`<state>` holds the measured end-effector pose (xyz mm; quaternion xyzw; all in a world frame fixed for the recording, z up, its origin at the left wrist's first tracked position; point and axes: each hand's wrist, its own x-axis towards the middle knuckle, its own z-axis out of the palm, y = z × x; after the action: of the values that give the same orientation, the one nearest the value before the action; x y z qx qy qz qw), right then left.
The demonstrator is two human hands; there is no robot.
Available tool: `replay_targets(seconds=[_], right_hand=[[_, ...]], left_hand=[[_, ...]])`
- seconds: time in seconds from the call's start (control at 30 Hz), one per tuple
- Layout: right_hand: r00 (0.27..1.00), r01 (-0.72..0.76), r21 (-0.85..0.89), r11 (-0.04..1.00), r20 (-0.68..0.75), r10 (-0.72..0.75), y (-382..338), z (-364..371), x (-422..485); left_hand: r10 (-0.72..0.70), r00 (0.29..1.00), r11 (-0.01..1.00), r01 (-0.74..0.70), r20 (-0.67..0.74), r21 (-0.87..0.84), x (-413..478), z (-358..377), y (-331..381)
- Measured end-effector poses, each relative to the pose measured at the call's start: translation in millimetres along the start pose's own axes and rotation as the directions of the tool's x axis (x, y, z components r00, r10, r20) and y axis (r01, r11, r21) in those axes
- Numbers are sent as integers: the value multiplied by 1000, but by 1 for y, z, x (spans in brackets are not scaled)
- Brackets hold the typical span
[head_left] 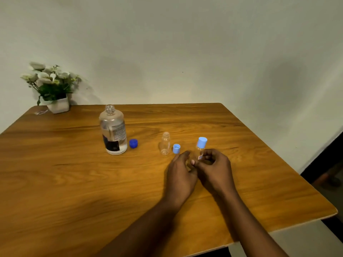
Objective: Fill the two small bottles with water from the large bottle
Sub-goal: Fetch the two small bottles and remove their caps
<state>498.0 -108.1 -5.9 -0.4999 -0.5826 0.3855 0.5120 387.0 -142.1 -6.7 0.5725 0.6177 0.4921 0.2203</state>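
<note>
Clear small capped bottle point(200, 149), light-blue cap on, was pinched upright in right hand point(215, 169) fingers, left hand point(181, 173) loosely curled beside, nothing gripped

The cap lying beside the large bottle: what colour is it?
Dark blue cap, right of the large bottle; seen in the head view.

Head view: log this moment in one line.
right hand: holds capped small clear bottle | left hand: beside | uncapped small bottle: empty

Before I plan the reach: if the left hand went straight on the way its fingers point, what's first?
Probably the loose light blue cap, just beyond the left hand; depth is uncertain.
</note>
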Motion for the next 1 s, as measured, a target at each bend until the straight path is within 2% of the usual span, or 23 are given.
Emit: replay_targets(seconds=[0.2, 0.33, 0.47, 0.53, 0.67, 0.87, 1.0], right_hand=[[995, 4, 81, 997, 101, -12, -8, 21, -19], [991, 5, 80, 997, 135, -16, -8, 21, -17], [985, -57, 174, 983, 170, 28, -4, 21, -12], [991, -48, 177, 983, 129, 25, -4, 21, -9], [998, 55, 60, 997, 19, -56, -10, 11, -1], [996, 69, 61, 996, 53, -72, -17, 11, 5], [993, 58, 74, 996, 98, -65, -14, 12, 5]], left_hand=[[33, 998, 998, -35, 56, 46, -10, -42, -18], [78, 993, 994, -85, 92, 74, -4, -46, -19], [101, 990, 987, -112, 94, 115, 3, -44, -22], [119, 989, 978, -131, 86, 162, 7, -46, -26], [161, 985, 948, -173, 66, 269, 13, -55, -34], [202, 973, 914, -228, 112, 336, 13, -59, -37], [182, 977, 920, -208, 108, 333, 11, -67, -39]])
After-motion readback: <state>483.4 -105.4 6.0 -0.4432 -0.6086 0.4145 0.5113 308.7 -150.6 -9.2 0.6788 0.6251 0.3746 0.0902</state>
